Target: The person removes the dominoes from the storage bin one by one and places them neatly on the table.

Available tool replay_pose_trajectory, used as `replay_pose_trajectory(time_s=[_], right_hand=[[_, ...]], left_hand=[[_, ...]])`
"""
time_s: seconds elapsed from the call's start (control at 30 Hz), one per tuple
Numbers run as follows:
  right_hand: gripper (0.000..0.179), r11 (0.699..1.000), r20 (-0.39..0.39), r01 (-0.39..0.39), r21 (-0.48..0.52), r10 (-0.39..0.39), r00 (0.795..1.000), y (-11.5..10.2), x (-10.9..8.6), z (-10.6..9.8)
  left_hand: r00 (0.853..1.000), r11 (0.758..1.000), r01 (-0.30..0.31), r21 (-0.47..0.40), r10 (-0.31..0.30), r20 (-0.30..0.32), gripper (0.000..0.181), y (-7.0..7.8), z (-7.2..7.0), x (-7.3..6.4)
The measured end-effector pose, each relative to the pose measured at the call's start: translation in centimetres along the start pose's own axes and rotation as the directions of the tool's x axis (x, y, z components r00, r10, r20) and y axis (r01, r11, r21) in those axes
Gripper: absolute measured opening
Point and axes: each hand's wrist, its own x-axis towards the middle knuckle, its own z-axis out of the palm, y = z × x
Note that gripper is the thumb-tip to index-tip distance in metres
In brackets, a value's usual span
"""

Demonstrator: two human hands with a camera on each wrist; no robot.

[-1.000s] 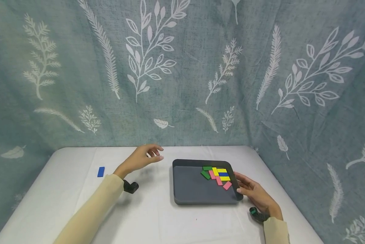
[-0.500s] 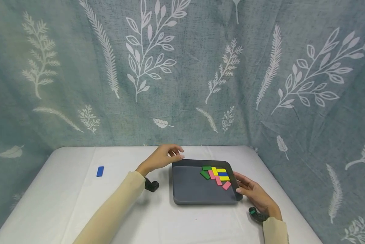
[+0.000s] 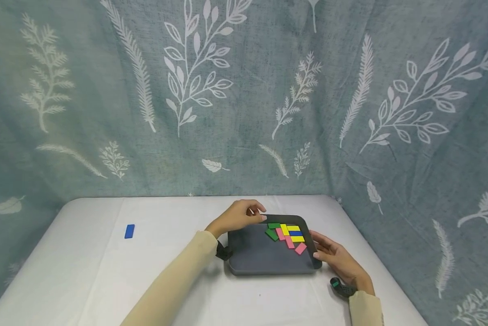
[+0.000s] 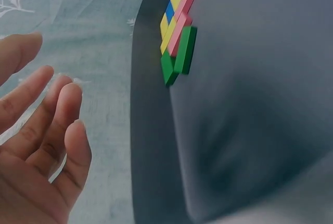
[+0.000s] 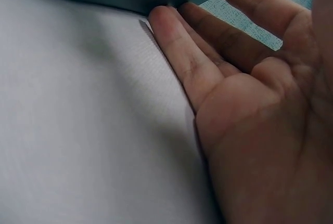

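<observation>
A dark grey tray (image 3: 256,260) lies on the white table. Grouped in its far right corner are small flat rectangular blocks: green (image 4: 186,50), yellow (image 3: 296,239), pink (image 3: 289,242) and one blue (image 3: 295,233). My left hand (image 3: 235,215) hovers over the tray's far rim, fingers loosely bent and holding nothing. In the left wrist view those fingers (image 4: 78,151) stand apart from the tray wall. At the tray's right side is my right hand (image 3: 338,260), its extended fingers touching the outer wall. The right wrist view cuts off its thumb tip.
A lone blue block (image 3: 129,231) lies on the left part of the white tablecloth (image 3: 89,271). Behind the table hangs a green-grey curtain (image 3: 244,158) with white leaf prints; it continues down the right side.
My left hand has moved right, from the table left of the tray to above the tray's far rim. My right hand stays at the tray's right side. The blocks keep their arrangement.
</observation>
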Motion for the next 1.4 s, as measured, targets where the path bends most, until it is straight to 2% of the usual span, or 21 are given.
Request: replay_pose_trajectory(time_s=[0.27,0.47,0.9,1.23,1.4], right_hand=[[0.071,1.0,0.0,0.021,-0.016,-0.021,1.0,0.2,0.1,-0.4],[0.07,1.0,0.004,0.022,0.002,-0.022,1.0,0.3,0.0,-0.2],[0.071,1.0,-0.005,0.019,0.011,-0.019,1.0,0.1,-0.2,-0.2],[0.071,1.0,-0.001,0.022,0.022,-0.022,1.0,0.1,-0.2,-0.1],[0.071,1.0,-0.004,0.019,0.015,-0.019,1.0,0.1,-0.2,-0.1]], left_hand=[[0.999,0.998,0.035,-0.045,-0.034,0.026,0.023,-0.1,2.2,1.5],[0.998,0.999,0.052,0.0,-0.052,0.042,0.032,-0.9,3.6,2.0],[0.995,0.996,0.078,0.036,-0.08,0.067,0.028,-1.4,6.0,3.0],[0.993,0.992,0.121,0.037,-0.121,0.008,0.02,-2.7,6.8,3.0],[0.988,0.985,0.153,0.081,-0.15,-0.031,0.02,-2.9,7.0,3.0]])
